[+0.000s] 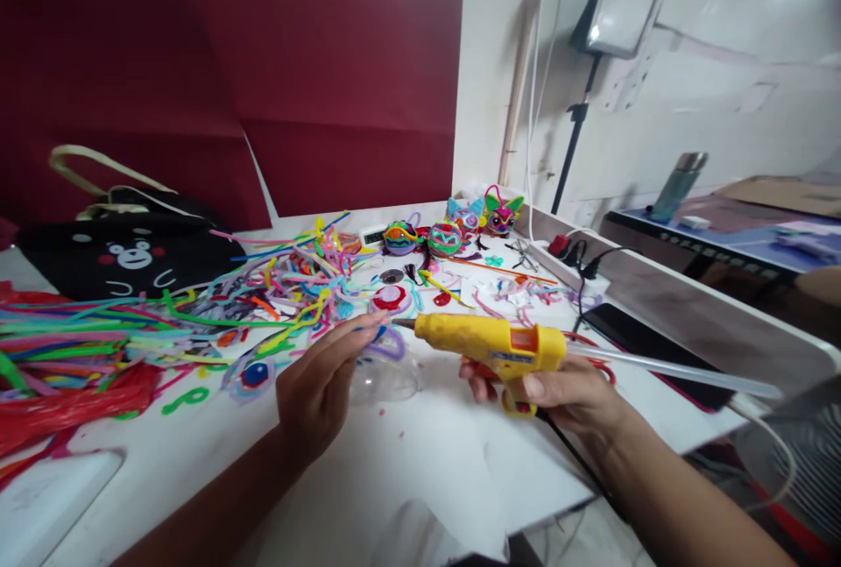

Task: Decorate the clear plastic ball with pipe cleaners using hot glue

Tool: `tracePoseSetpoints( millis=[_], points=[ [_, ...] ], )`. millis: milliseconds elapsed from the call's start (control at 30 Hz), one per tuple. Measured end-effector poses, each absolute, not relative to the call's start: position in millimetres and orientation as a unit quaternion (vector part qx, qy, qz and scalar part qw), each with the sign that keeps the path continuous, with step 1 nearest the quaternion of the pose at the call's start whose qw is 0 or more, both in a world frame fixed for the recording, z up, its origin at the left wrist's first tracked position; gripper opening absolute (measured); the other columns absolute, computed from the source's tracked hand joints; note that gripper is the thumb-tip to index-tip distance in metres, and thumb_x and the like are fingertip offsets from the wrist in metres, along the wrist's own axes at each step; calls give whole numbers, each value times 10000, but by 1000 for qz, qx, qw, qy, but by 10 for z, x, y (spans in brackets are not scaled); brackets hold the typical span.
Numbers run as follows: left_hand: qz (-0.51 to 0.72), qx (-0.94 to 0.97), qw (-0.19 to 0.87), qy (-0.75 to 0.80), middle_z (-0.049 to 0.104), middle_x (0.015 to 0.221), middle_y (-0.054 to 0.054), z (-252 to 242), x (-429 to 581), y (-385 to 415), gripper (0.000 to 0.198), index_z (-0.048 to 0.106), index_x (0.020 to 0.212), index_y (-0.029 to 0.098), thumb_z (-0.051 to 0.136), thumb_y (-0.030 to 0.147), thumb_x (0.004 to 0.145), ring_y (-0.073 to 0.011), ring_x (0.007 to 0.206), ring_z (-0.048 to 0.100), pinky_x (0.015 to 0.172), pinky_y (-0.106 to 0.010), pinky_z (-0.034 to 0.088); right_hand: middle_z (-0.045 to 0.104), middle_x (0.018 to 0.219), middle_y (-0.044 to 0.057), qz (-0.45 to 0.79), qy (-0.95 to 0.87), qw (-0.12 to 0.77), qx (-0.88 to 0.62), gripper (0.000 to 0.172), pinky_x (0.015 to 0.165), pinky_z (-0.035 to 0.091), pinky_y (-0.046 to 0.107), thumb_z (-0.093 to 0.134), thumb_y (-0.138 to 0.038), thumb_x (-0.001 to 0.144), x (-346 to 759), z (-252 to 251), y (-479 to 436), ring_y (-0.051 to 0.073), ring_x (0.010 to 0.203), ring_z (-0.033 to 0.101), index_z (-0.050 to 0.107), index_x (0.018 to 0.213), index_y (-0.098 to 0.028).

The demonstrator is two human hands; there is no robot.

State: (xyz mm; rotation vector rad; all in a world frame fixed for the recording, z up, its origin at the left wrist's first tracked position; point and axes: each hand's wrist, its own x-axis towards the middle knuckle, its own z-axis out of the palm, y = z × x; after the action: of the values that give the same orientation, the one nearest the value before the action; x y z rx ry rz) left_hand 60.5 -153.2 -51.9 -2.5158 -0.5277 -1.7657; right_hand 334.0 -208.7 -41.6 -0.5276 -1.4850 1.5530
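Note:
My right hand grips a yellow hot glue gun, a long clear glue stick sticking out of its back end. The gun's dark nozzle points left, close by the fingertips of my left hand. Those fingers are pressed together, and what they pinch, if anything, is mostly hidden; a bit of blue shows beside them. Just under the nozzle are a purple pipe cleaner loop and a clear plastic dome. Whether the left fingers touch the dome, I cannot tell.
Colourful pipe cleaners heap up on the left. Several decorated balls stand at the back. A power strip and a phone lie on the right. A black bag sits back left.

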Motion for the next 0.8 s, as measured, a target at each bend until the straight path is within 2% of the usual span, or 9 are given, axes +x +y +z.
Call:
tracePoseSetpoints(
  millis=[167,300,433,567,800],
  points=[
    [-564,-809,14,-164,649,1291,-94,-512,614,-1549,487,584,1246,188,506,-69,840,-200,1138,642,975,-362,527,696,885,74,623,-604,434,-241,439,540,410,249,703,-439,726,3314,-397,-2093,191,733,599,704,1087,-188],
    [-560,-812,20,-163,637,1310,-97,-515,612,-1555,481,578,1256,200,506,-51,851,-207,1142,641,961,-368,538,701,876,55,620,-608,428,-250,486,639,461,293,707,-451,718,3316,-386,-2110,234,811,635,678,1157,-243],
    [-557,-814,11,-164,636,1313,-89,-522,607,-1551,463,577,1259,219,495,-22,873,-215,1164,629,967,-373,538,708,935,68,614,-614,414,-275,468,528,406,272,693,-482,736,3340,-404,-2125,213,729,607,676,1146,-257],
    [-551,-817,9,-168,649,1293,-92,-526,605,-1547,448,582,1249,213,491,-18,876,-214,1156,634,970,-371,535,703,955,87,607,-615,415,-285,504,521,394,267,690,-540,736,3347,-427,-2131,208,715,596,676,1128,-223],
    [-544,-823,-2,-161,640,1302,-106,-530,608,-1551,461,585,1240,183,494,-54,856,-221,1188,612,987,-367,520,714,877,103,604,-604,457,-248,393,638,464,310,708,-474,767,3335,-424,-2140,228,785,646,706,1009,-164]
  ],
)
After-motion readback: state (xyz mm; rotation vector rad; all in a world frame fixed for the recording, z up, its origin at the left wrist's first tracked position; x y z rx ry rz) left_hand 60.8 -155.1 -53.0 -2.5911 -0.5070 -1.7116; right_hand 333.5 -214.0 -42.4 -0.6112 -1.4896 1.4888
